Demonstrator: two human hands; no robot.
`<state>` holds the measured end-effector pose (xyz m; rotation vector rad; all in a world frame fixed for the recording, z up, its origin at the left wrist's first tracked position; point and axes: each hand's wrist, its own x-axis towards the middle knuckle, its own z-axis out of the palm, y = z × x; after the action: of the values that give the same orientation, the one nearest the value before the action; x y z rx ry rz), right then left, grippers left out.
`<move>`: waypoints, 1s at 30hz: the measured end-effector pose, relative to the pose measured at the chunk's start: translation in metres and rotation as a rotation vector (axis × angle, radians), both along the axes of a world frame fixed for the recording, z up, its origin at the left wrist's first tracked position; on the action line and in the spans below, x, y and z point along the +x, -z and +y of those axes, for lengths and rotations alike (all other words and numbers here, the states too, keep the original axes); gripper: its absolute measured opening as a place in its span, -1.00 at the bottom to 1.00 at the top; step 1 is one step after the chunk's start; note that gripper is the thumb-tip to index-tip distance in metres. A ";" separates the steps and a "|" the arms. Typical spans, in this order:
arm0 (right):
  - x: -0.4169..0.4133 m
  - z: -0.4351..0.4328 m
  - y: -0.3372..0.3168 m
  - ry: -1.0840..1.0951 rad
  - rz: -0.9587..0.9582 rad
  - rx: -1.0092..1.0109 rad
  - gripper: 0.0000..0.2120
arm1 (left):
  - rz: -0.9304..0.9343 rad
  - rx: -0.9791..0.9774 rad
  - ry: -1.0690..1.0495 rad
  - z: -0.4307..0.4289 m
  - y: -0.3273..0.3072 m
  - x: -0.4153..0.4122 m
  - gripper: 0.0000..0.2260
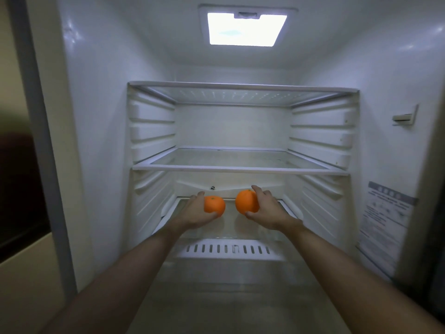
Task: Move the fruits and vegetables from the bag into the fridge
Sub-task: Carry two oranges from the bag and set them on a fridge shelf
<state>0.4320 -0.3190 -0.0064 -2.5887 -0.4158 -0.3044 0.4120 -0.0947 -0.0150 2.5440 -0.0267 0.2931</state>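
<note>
The left hand (198, 210), just below the frame's centre, is curled round an orange (214, 206) that sits on its right side, thumb on the near face and fingers behind. The right hand (267, 208) grips a second orange (246, 201) on its left side in the same way, so the two fruits lie between the hands, close together but apart. Both are inside the open fridge (108, 116), low over the bottom glass shelf (231, 227); whether they touch it cannot be told. A slotted vent strip (228, 249) lies nearer the camera, a middle shelf (236, 168) and a top shelf (240, 89) above, and the lit lamp (245, 28) in the ceiling.
</note>
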 end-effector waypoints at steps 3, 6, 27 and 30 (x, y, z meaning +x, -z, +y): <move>-0.017 -0.003 0.002 -0.003 -0.012 0.009 -0.18 | 0.001 0.006 -0.038 0.004 -0.004 -0.018 -0.10; -0.038 -0.007 0.003 -0.029 -0.024 0.043 -0.24 | -0.028 0.024 -0.029 0.000 -0.009 -0.045 -0.30; -0.203 -0.026 0.036 -0.034 -0.091 -0.255 -0.30 | -0.013 0.223 -0.076 -0.022 -0.004 -0.228 -0.27; -0.222 -0.027 0.041 -0.026 -0.056 -0.259 -0.26 | -0.002 0.228 -0.094 -0.010 0.006 -0.234 -0.28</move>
<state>0.2100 -0.3459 -0.0470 -2.8289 -0.5399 -0.3347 0.1776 -0.1049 -0.0208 2.7761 0.0623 0.3472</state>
